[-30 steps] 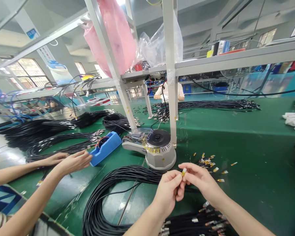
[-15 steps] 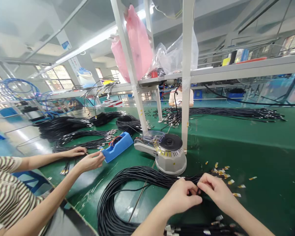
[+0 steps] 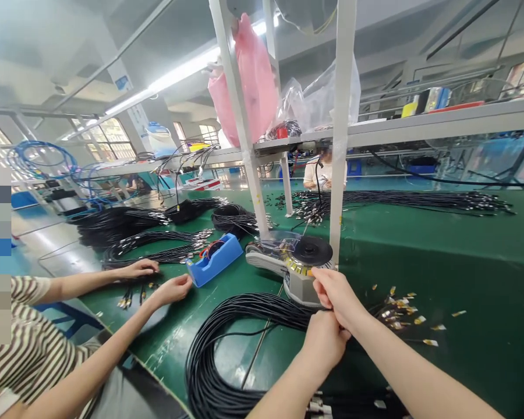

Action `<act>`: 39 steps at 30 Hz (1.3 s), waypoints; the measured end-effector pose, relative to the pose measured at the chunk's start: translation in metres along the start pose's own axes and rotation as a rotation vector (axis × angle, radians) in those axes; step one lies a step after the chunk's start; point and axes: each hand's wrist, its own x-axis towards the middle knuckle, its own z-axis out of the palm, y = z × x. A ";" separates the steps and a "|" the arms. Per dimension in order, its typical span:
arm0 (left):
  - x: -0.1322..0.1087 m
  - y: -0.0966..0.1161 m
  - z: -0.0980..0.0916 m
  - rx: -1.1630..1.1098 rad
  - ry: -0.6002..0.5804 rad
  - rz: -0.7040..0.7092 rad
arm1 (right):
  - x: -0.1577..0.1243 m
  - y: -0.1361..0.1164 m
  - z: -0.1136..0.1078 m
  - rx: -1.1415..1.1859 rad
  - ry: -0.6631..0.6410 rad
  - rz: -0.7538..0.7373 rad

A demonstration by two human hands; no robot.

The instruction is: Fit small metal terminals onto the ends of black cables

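Observation:
A large bundle of black cables (image 3: 201, 343) curves across the green table in front of me, its far ends tipped with small white and yellow tags (image 3: 404, 308). My left hand (image 3: 325, 343) is closed over the bundle, around a black cable that its fingers mostly hide. Just above it, my right hand (image 3: 338, 294) pinches a small piece of yellow tape at the rim of the round tape dispenser (image 3: 303, 288). This dispenser has a grey base, a black top disc and a ring of yellow pieces. My right wrist crosses close to the left hand.
At left, a co-worker in a striped top has hands (image 3: 172, 291) near a blue tape holder (image 3: 216, 259). More black cable bundles (image 3: 117, 224) lie behind. White shelf posts (image 3: 343, 128) rise from the table. Another person (image 3: 325, 171) sits across it.
My right hand has left the cable ends and moved left and up to the dispenser rim. My left hand has closed into a fist. The co-worker's nearer hand has drawn slightly away from the blue holder.

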 end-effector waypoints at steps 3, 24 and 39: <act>0.003 -0.004 -0.003 0.067 0.021 -0.022 | 0.008 0.005 0.006 0.053 0.032 0.010; 0.013 -0.009 -0.017 0.037 -0.007 0.018 | -0.178 0.080 -0.033 -1.354 -0.415 -0.825; -0.125 -0.039 -0.097 0.349 -0.306 0.235 | -0.122 0.051 -0.055 -1.360 -0.510 -0.642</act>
